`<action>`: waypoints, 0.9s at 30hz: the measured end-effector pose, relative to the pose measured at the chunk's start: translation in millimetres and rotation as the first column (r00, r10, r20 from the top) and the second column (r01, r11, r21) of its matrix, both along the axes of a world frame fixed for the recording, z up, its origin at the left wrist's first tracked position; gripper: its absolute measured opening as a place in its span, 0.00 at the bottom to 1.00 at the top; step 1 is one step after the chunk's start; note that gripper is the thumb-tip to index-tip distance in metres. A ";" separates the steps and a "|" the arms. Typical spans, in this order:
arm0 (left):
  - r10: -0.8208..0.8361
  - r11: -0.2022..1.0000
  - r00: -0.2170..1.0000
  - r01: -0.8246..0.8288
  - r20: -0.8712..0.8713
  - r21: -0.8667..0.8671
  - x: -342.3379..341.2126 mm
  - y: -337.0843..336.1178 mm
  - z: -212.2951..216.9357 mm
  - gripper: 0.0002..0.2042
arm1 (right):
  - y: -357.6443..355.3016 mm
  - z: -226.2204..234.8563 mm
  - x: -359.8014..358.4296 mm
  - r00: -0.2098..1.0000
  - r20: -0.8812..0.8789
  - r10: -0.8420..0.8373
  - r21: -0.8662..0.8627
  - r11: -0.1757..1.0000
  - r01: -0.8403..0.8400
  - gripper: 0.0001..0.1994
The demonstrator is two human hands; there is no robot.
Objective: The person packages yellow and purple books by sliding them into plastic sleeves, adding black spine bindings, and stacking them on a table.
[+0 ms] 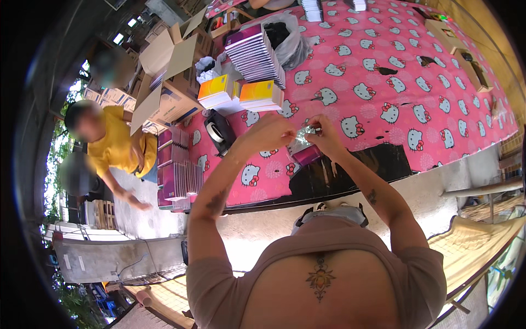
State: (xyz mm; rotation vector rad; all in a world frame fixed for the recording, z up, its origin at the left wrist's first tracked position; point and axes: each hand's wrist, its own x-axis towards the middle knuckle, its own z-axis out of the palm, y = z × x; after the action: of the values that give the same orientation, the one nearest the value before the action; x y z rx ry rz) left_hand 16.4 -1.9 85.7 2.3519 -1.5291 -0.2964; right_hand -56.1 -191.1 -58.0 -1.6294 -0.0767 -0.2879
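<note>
A small purple notebook (307, 156) lies near the front of the table, with shiny clear plastic (301, 140) at its far end. My right hand (325, 134) is closed, its fingertips pinching the plastic. Just left of it, my left hand (272, 132) has its fingers curled together beside the same plastic; whatever they grip is hidden. Beyond my left forearm sits a black tape dispenser (219, 131). Spiral-bound purple notebooks (176, 178) stand in stacks at the table's left edge.
Yellow-covered pads (262, 94) and a tall notebook stack (253, 54) are farther back, by a plastic bag (293, 46). Open cardboard boxes (178, 90) border the left. A person in yellow (121, 137) stands there. The pink table cover (383, 90) is torn, baring a dark patch (378, 167).
</note>
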 end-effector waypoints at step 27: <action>0.505 0.846 0.855 -0.462 0.117 -0.267 -74.3 12.0 -77.0 0.37 | 7.1 -7.5 -7.9 0.999 -0.021 0.048 0.207 0.977 -0.042 0.21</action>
State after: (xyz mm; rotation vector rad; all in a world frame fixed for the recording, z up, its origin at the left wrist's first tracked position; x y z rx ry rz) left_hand -58.0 10.1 8.7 2.5202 -0.9109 0.2157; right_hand -64.0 -184.0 -65.5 -1.4226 -0.0615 -0.2318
